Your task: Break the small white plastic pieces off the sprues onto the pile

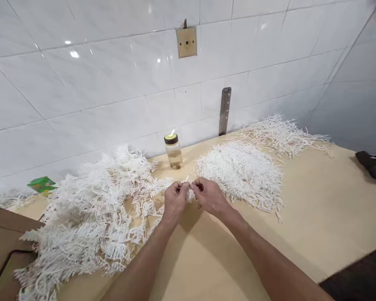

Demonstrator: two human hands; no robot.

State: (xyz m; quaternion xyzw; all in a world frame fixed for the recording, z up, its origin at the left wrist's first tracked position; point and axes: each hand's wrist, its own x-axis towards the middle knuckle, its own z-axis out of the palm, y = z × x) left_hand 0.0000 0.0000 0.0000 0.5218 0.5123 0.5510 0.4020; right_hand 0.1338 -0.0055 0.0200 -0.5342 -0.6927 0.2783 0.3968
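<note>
My left hand [176, 198] and my right hand [209, 194] meet above the tan tabletop, fingertips pinched close together. Between them is a small tuft of white strands [190, 195], partly hidden by the fingers; both hands grip it. To the left spreads a big tangled heap of white strands [94, 209], with loose bits reaching toward my left hand. Just past my right hand lies a denser mound of short white strands [241, 173]. Behind the hands stands a clear jar [174, 155] with a black and yellow-green lid and liquid in it.
Longer white strands [288, 136] lie at the back right. A green packet [41, 184] rests at the far left, beyond a brown box [6, 242]. A dark strip [224, 110] leans against the tiled wall [113, 75]. A black object [374, 167] sits at the right edge.
</note>
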